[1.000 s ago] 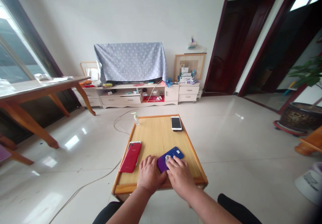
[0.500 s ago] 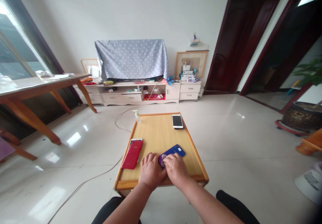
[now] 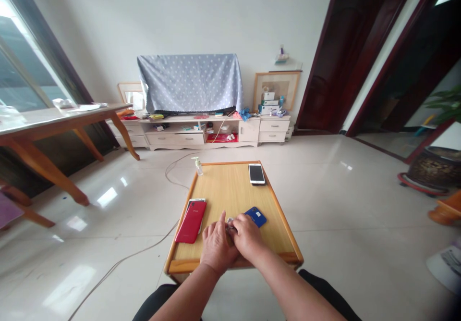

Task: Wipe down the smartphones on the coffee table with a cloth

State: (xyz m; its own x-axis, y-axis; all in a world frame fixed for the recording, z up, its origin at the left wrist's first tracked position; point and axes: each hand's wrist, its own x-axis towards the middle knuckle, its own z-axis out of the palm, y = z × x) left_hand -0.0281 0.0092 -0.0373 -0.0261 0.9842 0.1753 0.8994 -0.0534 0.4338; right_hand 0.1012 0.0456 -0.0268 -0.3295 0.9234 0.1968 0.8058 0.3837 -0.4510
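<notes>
A blue phone lies back up and slanted on the small wooden table. Its lower end is hidden under my hands. My right hand is closed on a crumpled greyish cloth, pressed against the phone. My left hand rests at the phone's left side, with fingers stretched out and the index finger raised. Its thumb side meets my right hand; whether it grips the phone's edge is hidden. To the left, a red phone lies partly over a white phone.
A white phone with a dark screen lies at the table's far right corner, on something dark. A clear pump bottle stands at the far left corner. A cable runs over the floor at left. Beyond stands a low cabinet.
My right hand and the cloth have shifted slightly left, bunching closer to my left hand. My left index finger has lifted and straightened. The view has shifted a little.
</notes>
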